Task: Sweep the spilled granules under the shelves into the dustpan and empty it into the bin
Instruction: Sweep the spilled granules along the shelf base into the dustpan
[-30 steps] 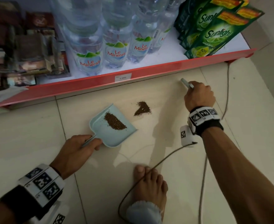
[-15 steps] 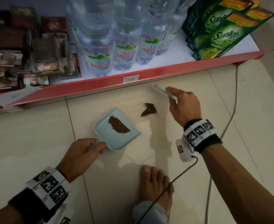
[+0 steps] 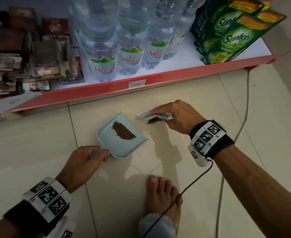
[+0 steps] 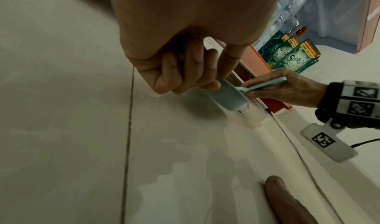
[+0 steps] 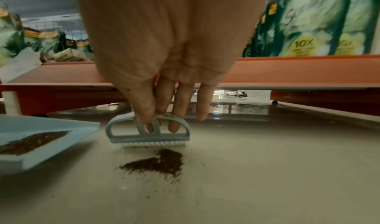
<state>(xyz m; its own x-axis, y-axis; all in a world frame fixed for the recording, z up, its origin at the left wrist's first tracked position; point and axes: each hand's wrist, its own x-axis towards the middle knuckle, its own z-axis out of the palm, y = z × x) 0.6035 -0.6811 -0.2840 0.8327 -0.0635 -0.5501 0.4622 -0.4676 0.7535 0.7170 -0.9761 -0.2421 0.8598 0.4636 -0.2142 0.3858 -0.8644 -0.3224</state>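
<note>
A light blue dustpan lies on the floor tiles with a heap of brown granules inside it. My left hand grips its handle; the wrist view shows the fingers curled round the handle. A second small pile of granules lies on the floor just right of the pan. My right hand pinches a small light blue hand brush, bristles down on the floor just behind that pile. More granules lie under the shelf.
A red-edged bottom shelf runs along the back with water bottles, green detergent pouches and dark packets. My bare foot stands near the pan. A black cable crosses it; a pale cord runs along the right.
My right hand has swung the brush from the right, near the shelf edge, leftward and down to the floor behind the loose pile. The dustpan and left hand have stayed in place.
</note>
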